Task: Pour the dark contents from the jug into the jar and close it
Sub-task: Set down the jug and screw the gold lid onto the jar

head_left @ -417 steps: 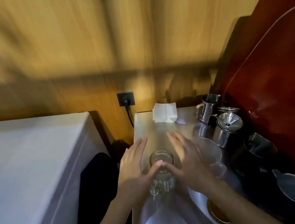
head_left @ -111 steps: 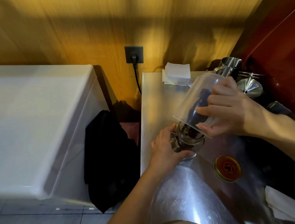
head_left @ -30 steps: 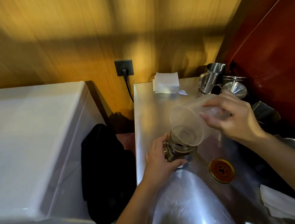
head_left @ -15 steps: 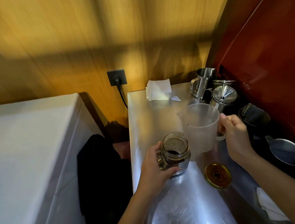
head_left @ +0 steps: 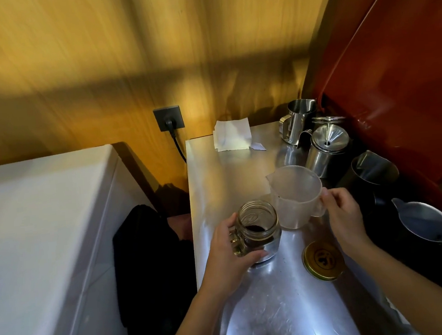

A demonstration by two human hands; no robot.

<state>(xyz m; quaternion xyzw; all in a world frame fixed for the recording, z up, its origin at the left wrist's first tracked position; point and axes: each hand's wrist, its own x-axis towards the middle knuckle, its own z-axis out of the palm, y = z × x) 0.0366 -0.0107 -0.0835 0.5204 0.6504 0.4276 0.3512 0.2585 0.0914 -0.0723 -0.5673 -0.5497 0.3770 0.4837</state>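
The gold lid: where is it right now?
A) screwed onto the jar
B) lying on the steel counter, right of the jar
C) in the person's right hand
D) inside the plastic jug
B: the gold lid lies flat on the steel counter, right of the open glass jar, with neither hand touching it.

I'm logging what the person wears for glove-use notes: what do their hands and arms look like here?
Both hands are bare: the left hand and the right hand show no gloves, and no rings, watch or bracelets are visible. Both forearms are uncovered up to the bottom edge of the picture, with no sleeve in sight. No markings or tape are visible on either arm.
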